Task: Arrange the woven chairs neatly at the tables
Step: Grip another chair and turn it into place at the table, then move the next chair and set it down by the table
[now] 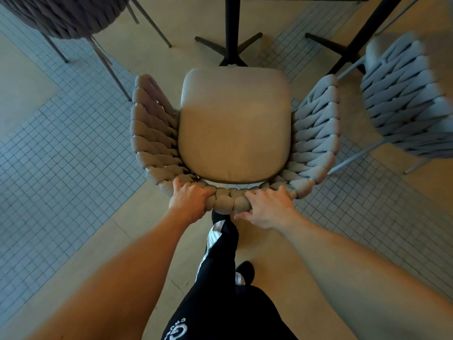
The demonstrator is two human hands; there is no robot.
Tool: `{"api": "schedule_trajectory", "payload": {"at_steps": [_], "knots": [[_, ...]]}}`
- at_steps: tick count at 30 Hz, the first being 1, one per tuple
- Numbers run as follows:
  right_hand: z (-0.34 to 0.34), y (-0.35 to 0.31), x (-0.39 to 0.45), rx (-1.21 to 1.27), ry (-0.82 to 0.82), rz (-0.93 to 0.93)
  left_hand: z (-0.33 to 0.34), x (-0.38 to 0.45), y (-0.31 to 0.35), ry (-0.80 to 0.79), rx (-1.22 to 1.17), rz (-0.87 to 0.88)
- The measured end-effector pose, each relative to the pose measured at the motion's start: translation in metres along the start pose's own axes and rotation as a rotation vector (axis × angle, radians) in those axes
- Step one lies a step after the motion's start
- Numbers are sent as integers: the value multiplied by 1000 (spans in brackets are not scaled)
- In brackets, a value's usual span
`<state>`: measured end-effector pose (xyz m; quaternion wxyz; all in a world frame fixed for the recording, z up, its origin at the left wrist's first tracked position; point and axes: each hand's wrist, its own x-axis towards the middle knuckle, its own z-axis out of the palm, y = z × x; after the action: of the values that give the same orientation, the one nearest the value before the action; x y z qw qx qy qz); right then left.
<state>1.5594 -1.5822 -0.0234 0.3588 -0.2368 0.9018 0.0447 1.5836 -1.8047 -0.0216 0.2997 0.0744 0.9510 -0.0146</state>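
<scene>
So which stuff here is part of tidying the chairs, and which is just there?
Part of the job:
- beige woven chair with the tan seat cushion, both hands holding its back
- left hand
- right hand
- black table pedestal in front of it
- grey woven chair on the right
- dark woven chair, top left

Just there:
- small-tiled grey floor patches
- person's black trousers

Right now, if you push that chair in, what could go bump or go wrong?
The woven chair, gripped at its backrest by the left hand and right hand, faces the black table base. Pushed straight in, its front could knock that base's spreading feet. The grey chair stands close on the right, so the woven sides might scrape. The person's foot sits just under the backrest and could get caught by a chair leg.
</scene>
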Motion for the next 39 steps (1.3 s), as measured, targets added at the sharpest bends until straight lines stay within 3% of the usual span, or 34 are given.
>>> {"api": "schedule_trajectory", "payload": {"at_steps": [22, 31, 39], "knots": [[-70, 54, 65, -30, -3, 32, -50, 93, -12, -12, -1, 9], [-91, 47, 63, 108, -82, 58, -72, 92, -12, -212, -118, 46], [-121, 28, 48, 143, -23, 16, -97, 62, -13, -91, -310, -93]]}}
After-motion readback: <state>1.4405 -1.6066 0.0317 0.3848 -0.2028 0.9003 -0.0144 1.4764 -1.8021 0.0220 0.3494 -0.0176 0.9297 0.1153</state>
